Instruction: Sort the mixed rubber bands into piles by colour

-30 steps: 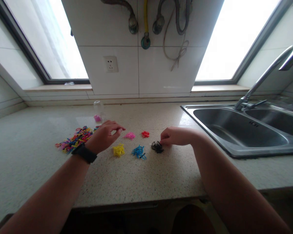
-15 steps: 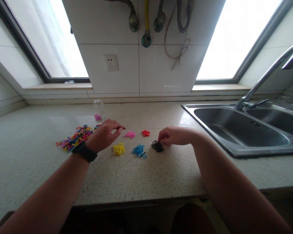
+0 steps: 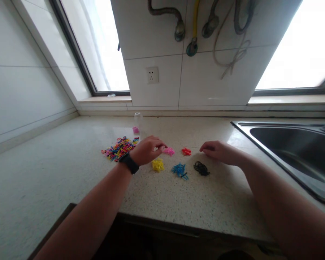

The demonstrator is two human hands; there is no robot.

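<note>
My left hand (image 3: 148, 150), with a dark watch on the wrist, has its thumb and forefinger drawn together beside the pink pile of small rubber bands (image 3: 169, 151); anything between the tips is too small to see. My right hand (image 3: 216, 150) hovers low with curled fingers, behind the black band pile (image 3: 202, 168) and right of the red pile (image 3: 186, 151). What its fingertips may hold is hidden. Yellow bands (image 3: 157, 165) and blue bands (image 3: 180, 170) lie in separate heaps in front. Left of my left wrist spreads a mixed multicoloured heap (image 3: 119, 148).
A clear plastic container (image 3: 138, 119) stands behind the mixed heap, with a pink item (image 3: 135, 129) by it. The steel sink (image 3: 246, 135) is set into the speckled counter (image 3: 162, 202) at right. Pipes and a socket (image 3: 152, 75) are on the tiled wall.
My right hand has left the black pile and moved back, away from it. The left fingertips have come up to the pink pile. The whole view has swung left.
</note>
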